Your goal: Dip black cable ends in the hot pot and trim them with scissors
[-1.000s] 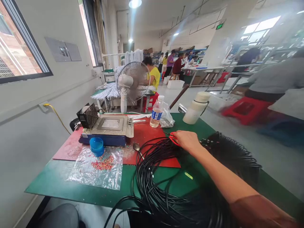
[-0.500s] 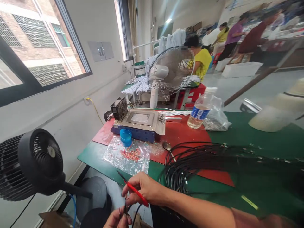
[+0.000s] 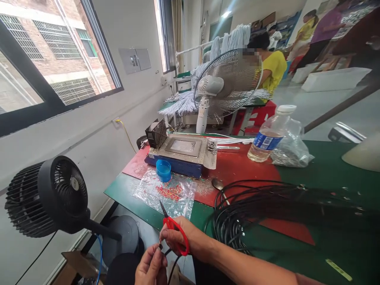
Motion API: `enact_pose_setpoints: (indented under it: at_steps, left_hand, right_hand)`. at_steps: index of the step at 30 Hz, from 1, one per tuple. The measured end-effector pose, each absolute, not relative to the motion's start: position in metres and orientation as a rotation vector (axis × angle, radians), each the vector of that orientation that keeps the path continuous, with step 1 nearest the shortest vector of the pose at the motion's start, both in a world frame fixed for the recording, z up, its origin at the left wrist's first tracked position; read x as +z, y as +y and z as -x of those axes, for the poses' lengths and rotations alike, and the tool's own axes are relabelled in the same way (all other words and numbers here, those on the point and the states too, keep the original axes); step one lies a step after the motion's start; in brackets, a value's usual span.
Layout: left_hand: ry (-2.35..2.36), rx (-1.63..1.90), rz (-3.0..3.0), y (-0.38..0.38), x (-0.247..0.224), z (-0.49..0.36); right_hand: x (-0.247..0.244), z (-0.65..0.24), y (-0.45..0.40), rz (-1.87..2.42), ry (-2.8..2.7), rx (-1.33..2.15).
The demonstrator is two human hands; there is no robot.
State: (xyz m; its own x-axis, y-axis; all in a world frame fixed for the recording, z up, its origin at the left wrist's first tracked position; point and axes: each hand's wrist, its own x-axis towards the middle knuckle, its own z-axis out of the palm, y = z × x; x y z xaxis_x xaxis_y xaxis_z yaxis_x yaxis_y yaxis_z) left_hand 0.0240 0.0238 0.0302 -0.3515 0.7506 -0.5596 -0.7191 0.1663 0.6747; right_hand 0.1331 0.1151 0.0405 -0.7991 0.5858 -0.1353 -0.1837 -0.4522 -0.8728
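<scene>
From the head view, in the near middle of the scene: pinches a black cable (image 3: 173, 268) close to its end with the left hand (image 3: 151, 263), thumb and fingers squeezed together. Wraps the right hand (image 3: 181, 234) around red-handled scissors (image 3: 170, 223), with blades pointing far and left, seemingly together. Meets the left fingertips with right thumb and forefinger, nearly closed, at the fine strands (image 3: 160, 239) of the cable end; cannot tell how firmly, or on how many.

To handle the end well, pinch just behind it on the left, with enough length free for the right fingertips. Work with thumb and forefinger only, gently, without twisting or bending the strands. Grip the scissors loosely enough to free those fingertips, yet securely enough not to drop the tool. Aim the blades away from the left thumb. Mind the tips, in line with the bag (image 3: 185, 208) on the table (image 3: 204, 215) in this view, at a gap hard to judge. Leave slack in the cable, curving down just right of the left hand, and avoid snagging the coil (image 3: 230, 229) farther right.
</scene>
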Motion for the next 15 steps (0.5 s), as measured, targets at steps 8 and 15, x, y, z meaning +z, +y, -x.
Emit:
enact_pose_setpoints:
  at_steps: [8,15]
  left_hand:
    - [1.232,1.468,-0.027,0.023,0.023,-0.024]
    - [1.208,1.5,-0.007,0.022,0.015,-0.027]
  right_hand:
    - [0.038,-0.134,0.116,0.606,-1.298,2.342]
    - [0.036,-0.136,0.118,0.602,-1.334,2.38]
